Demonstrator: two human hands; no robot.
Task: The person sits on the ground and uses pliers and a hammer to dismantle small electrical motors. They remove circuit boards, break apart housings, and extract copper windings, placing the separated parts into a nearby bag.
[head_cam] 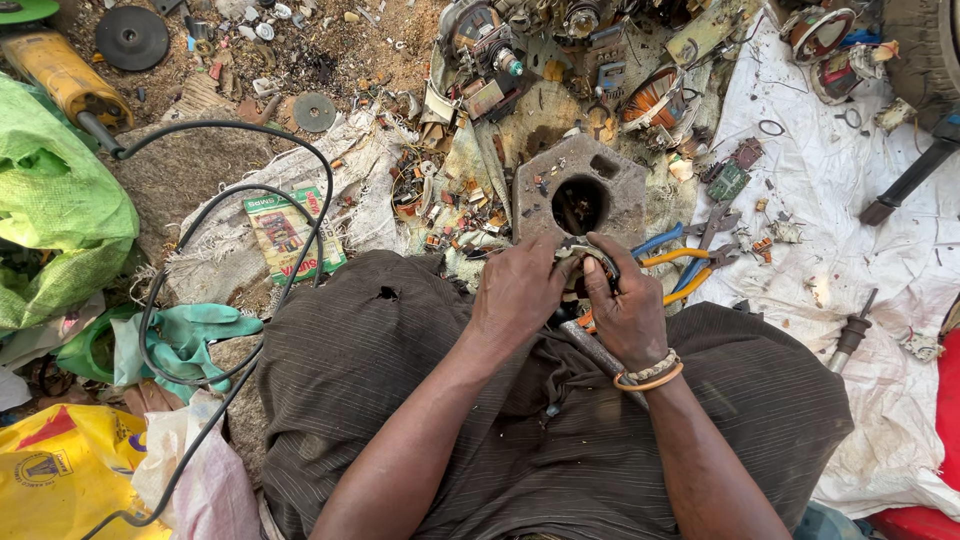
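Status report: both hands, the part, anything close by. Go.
Left hand and right hand both gripping a small metal part. Held over the lap, just short of the holed block. Pliers lying beside the right hand.

both hands, left hand [520,290] and right hand [625,310], meet over the lap; block with a round hole [580,190] just beyond, pliers [690,265] right, cable [230,250] left.

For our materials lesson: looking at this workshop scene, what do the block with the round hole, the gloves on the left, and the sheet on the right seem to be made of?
Block with the round hole: probably cast metal, dull grey-brown, rough, pitted surface.
Gloves: likely rubber, smooth teal, limp folds.
Sheet: seemingly woven cloth or plastic sacking, white, creased and stained.
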